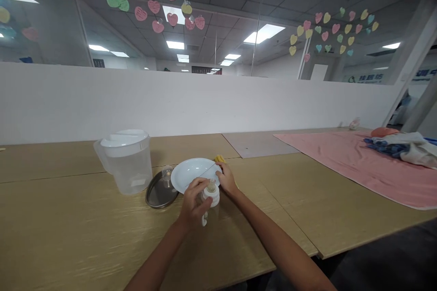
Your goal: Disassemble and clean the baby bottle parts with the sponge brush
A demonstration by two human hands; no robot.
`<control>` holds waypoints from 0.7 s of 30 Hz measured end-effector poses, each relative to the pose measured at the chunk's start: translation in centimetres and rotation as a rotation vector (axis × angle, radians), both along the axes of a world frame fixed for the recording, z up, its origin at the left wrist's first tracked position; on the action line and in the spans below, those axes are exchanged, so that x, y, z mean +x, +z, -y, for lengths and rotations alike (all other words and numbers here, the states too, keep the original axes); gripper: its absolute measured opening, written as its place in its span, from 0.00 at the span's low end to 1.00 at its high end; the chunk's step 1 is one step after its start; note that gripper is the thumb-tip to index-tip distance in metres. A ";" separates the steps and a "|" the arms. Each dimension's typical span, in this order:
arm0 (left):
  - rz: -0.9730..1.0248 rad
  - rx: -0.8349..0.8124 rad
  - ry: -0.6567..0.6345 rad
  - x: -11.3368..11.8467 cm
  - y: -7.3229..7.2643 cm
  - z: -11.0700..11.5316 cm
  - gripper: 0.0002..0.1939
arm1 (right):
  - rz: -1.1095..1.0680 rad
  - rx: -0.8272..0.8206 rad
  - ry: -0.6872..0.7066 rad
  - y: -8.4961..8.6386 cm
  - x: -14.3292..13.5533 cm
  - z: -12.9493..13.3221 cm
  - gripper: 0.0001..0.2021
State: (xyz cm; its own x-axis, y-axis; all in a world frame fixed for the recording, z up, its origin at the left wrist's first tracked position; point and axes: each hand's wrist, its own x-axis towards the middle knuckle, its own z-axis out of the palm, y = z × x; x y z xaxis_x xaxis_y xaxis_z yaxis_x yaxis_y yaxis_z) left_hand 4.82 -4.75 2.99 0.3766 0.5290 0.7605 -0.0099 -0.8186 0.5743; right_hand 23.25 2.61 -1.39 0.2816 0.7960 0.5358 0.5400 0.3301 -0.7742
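Note:
My left hand (pixel 194 203) is closed around a baby bottle (pixel 213 196) with a pale teat, a white collar and a white handle low on its side. The bottle is upright, just in front of a white bowl (pixel 191 167); much of its body is hidden by my fingers. Over the bowl's right rim, my right hand (pixel 226 179) pinches a thin stick (pixel 209 169) that slants down to the left across the bowl. Its far tip is hard to make out.
Left of the bowl lies a round metal tray (pixel 160 193) with a small clear cap (pixel 167 173) at its edge. Farther left stands a lidded plastic pitcher (pixel 133 168). Something yellow (pixel 220 158) sits behind the bowl. A pink cloth (pixel 355 159) covers the table's right side.

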 end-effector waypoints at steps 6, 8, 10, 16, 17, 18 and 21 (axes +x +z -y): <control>0.027 0.077 0.045 -0.1 -0.8 -0.9 0.18 | 0.066 0.122 -0.104 0.9 -0.4 0.9 0.11; 0.007 0.092 0.057 -0.1 -0.8 -1.0 0.19 | 0.107 0.194 -0.178 1.5 -0.5 1.4 0.08; -0.016 0.100 0.062 -0.2 -0.7 -0.9 0.20 | 0.131 0.262 -0.229 2.4 -0.7 2.0 0.08; 0.021 0.030 0.086 -0.4 -1.0 -0.8 0.23 | 0.046 0.538 0.053 4.6 -3.0 5.1 0.18; 0.037 0.006 0.089 -0.5 -1.1 -0.8 0.23 | 0.103 0.570 0.149 4.8 -3.4 5.7 0.17; 0.049 -0.011 0.093 -0.5 -1.2 -0.9 0.24 | 0.179 0.586 0.236 5.0 -3.8 6.2 0.17; 0.054 -0.008 0.099 -0.7 -1.4 -1.1 0.25 | 0.286 0.592 0.317 5.2 -4.5 7.1 0.15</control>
